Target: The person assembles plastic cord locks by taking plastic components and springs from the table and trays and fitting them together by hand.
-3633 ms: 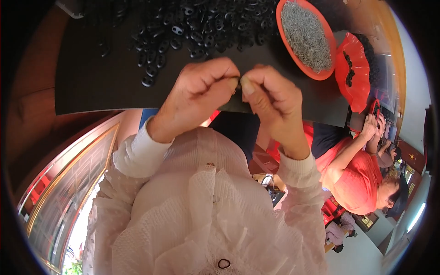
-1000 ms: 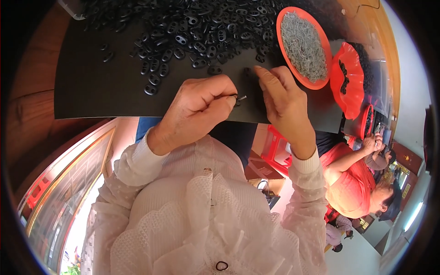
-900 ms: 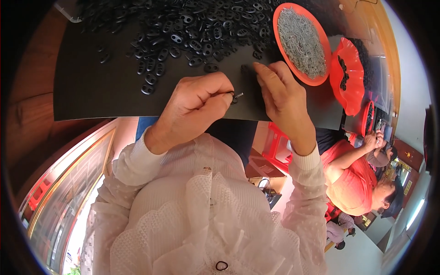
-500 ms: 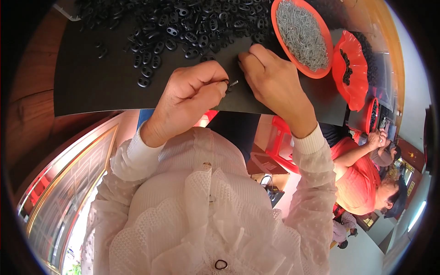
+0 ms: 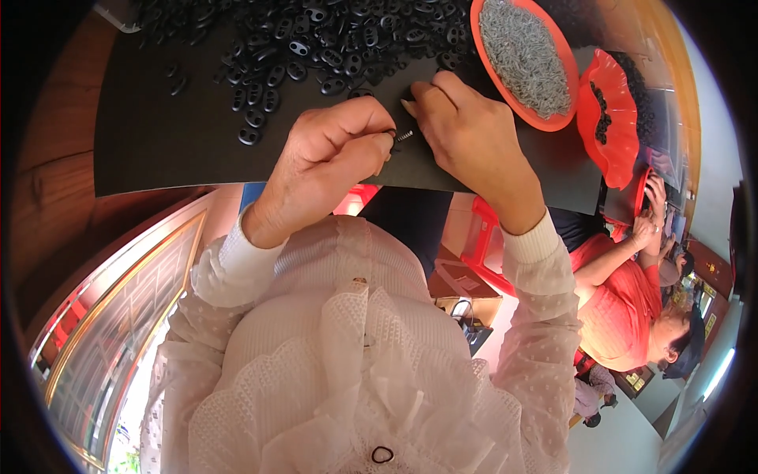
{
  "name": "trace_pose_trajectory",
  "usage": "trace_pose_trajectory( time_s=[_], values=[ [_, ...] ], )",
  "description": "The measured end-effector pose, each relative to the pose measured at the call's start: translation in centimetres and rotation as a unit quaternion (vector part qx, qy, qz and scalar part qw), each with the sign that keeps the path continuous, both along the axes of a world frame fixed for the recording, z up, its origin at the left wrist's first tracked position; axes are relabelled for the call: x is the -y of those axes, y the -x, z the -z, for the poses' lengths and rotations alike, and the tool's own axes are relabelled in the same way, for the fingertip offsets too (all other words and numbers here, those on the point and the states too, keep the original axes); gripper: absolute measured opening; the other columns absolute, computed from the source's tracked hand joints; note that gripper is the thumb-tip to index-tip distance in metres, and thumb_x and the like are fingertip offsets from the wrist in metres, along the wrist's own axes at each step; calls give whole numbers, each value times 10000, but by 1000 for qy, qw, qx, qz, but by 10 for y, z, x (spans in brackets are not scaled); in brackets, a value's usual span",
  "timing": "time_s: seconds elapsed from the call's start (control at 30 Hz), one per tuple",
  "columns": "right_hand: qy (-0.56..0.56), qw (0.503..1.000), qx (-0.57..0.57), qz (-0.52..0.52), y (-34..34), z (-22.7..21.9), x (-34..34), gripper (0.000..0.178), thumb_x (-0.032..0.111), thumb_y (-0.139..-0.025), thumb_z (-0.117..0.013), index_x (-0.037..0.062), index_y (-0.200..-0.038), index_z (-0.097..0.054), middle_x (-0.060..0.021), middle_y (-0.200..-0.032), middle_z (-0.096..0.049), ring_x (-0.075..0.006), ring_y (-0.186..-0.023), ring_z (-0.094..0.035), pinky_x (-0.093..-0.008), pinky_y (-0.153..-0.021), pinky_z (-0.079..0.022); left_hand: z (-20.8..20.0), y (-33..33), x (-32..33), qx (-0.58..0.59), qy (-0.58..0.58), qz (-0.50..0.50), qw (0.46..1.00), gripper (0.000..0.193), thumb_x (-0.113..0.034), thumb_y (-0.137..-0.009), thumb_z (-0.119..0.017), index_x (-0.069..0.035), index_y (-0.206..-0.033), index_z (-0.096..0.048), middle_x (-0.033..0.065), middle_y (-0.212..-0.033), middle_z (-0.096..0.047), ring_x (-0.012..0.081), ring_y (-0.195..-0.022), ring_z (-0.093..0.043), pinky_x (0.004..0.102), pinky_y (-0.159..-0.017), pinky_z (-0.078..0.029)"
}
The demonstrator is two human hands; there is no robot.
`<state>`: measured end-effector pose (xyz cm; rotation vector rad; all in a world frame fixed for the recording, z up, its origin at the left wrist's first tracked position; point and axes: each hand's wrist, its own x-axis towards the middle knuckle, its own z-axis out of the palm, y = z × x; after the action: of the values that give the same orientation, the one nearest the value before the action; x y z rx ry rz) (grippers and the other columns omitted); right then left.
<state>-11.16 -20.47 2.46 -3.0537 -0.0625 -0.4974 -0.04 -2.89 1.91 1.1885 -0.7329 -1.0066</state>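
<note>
My left hand (image 5: pixel 332 154) is closed in a pinch on a small black plastic part, mostly hidden by thumb and forefinger. A tiny silvery coil spring (image 5: pixel 406 136) sticks out of that part toward the right. Close by, my right hand (image 5: pixel 466 130) is curled with its fingers pressed together; whatever may be in them is hidden behind the knuckles. Both hands hover over the near part of a dark work board (image 5: pixel 189 158). Beyond them lies a heap of black two-holed oval cord-lock pieces (image 5: pixel 332 59), with several strays (image 5: pixel 250 118) left of my hands.
An orange-red oval bowl (image 5: pixel 477 41) full of small springs stands right of the heap. Beside it is a wavy-rimmed red dish (image 5: pixel 620 154) with small black parts. A co-worker in a red shirt (image 5: pixel 624 316) sits at the right, hands at another red dish.
My right hand's thumb tip has come into view, apart from the spring. My left hand keeps its pinch with hardly any shift. The co-worker's hands have moved up toward their dish.
</note>
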Motion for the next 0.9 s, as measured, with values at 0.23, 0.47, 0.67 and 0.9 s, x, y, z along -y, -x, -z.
trace_pose_trajectory(
  time_s=[0.23,0.47,0.67,0.9],
  values=[
    [-106,992,62,33,-9,-2,20,236,20,-773,-638,72,-997,-584,-89,-863,-548,-313,-698,-595,-399,-531,-481,2,1,2,34,23,-4,999,36,9,-853,-537,7,-821,-554,-29,-647,-485,24,-590,-407,203,-504,-346],
    [-88,993,3,82,-42,-6,24,181,45,-838,-631,20,-1016,-611,-149,-868,-571,-355,-748,-591,-406,-646,-471,8,2,3,46,36,-18,998,45,6,-849,-539,5,-806,-551,-30,-630,-471,23,-573,-392,206,-486,-323],
    [-79,993,-29,81,-49,-13,26,164,75,-836,-648,12,-983,-614,-136,-848,-582,-325,-723,-591,-378,-637,-472,9,0,1,51,48,-15,997,67,1,-853,-534,1,-787,-543,-36,-618,-457,18,-557,-373,213,-471,-302],
    [-456,880,-80,106,-30,-37,10,176,169,-896,-628,-1,-853,-623,-34,-671,-583,-113,-521,-507,-267,-472,-388,7,-3,-3,37,28,-13,999,73,-5,-864,-511,-3,-811,-562,-23,-672,-498,27,-607,-429,206,-516,-337]
  ],
)
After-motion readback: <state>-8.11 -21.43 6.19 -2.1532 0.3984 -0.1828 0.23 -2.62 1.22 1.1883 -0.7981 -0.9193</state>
